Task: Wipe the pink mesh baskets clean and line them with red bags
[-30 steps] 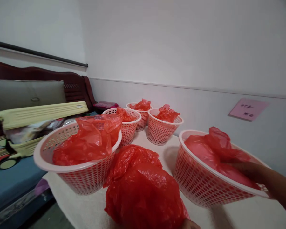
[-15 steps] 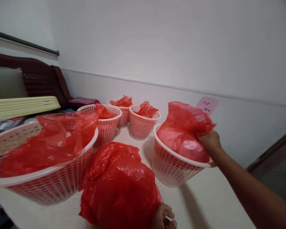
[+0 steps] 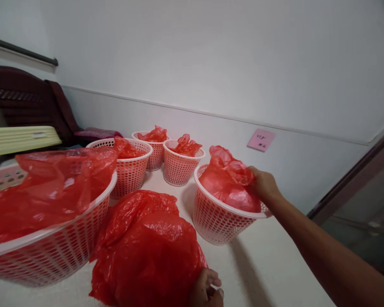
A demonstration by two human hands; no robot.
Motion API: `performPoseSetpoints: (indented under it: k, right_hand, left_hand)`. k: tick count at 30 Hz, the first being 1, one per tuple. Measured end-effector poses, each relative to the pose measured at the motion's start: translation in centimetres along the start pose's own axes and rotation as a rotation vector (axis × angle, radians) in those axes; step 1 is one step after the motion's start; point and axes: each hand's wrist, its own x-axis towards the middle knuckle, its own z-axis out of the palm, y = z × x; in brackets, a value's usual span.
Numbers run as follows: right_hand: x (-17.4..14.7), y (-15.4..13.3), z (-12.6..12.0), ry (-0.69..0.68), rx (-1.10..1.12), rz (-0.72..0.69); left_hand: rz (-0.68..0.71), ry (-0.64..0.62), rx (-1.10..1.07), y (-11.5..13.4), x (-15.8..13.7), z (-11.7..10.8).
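Observation:
My right hand (image 3: 264, 185) is closed on the gathered top edge of a translucent red plastic bag (image 3: 228, 185), at the rim of a pale pink perforated plastic basket (image 3: 220, 219). The bag sits bunched inside that basket, its top standing above the rim. At the bottom, my left hand (image 3: 208, 288) rests against the right side of a large crumpled bundle of red plastic bags (image 3: 150, 251). Its fingers are loosely curled and apart from the thumb, with nothing visible between them. The bundle hides the left wrist.
A large pink basket (image 3: 83, 232) lined with red plastic stands at left. Behind are smaller lined baskets (image 3: 181, 168) on the white tabletop (image 3: 269, 256). A pink handwritten note (image 3: 261, 140) is on the wall. A dark wooden bench (image 3: 22, 96) and yellow item (image 3: 22, 138) are at far left.
The bag top in my right hand has come down lower and more bunched into the basket. The view has turned slightly right. My left hand stays against the bundle.

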Motion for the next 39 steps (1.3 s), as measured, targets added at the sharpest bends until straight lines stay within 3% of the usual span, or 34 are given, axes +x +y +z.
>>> performPoseSetpoints:
  k: [3, 5, 10, 15, 17, 21, 25, 28, 34, 37, 39]
  right_hand:
    - [0.4, 0.0, -1.4, 0.197, -0.131, -0.023]
    - [0.1, -0.4, -1.7, 0.231, -0.208, -0.056]
    - [-1.1, -1.1, -0.4, -0.150, -0.178, -0.195]
    - [-0.2, -0.1, 0.4, -0.396, -0.067, -0.128]
    - [0.3, 0.0, -0.3, -0.411, -0.059, -0.115]
    - [0.3, -1.5, -2.4, -0.245, -0.053, 0.018]
    - [-0.4, -3.9, -3.0, -0.311, 0.143, 0.175]
    - [-0.6, -4.7, -2.2, -0.341, 0.199, 0.125]
    - [-1.8, -4.8, -0.5, -0.782, 0.452, 0.065]
    - [-3.0, -5.1, 0.4, -0.947, 0.501, 0.098]
    - [-3.6, -5.2, 1.0, -0.987, 0.576, 0.146]
  left_hand:
    - [0.007, -0.004, 0.005, 0.0, -0.1, 0.0]
    - [0.014, 0.005, 0.008, 0.0, -0.1, 0.0]
    - [0.009, 0.014, -0.017, 0.2, -0.3, 0.2]
    - [0.001, 0.003, -0.027, 0.4, -0.5, 0.2]
    - [0.003, -0.002, -0.026, 0.4, -0.5, 0.2]
    - [0.001, -0.001, -0.019, -0.1, -0.4, 0.1]
    - [0.006, -0.016, -0.022, -0.6, -0.2, 0.1]
    - [0.022, -0.026, -0.024, -0.9, -0.1, 0.0]
    - [0.050, -0.050, -0.033, -1.3, 0.1, -0.1]
    - [0.046, -0.063, -0.031, -1.5, 0.3, -0.2]
    - [0.036, -0.085, -0.024, -1.5, 0.5, -0.3]
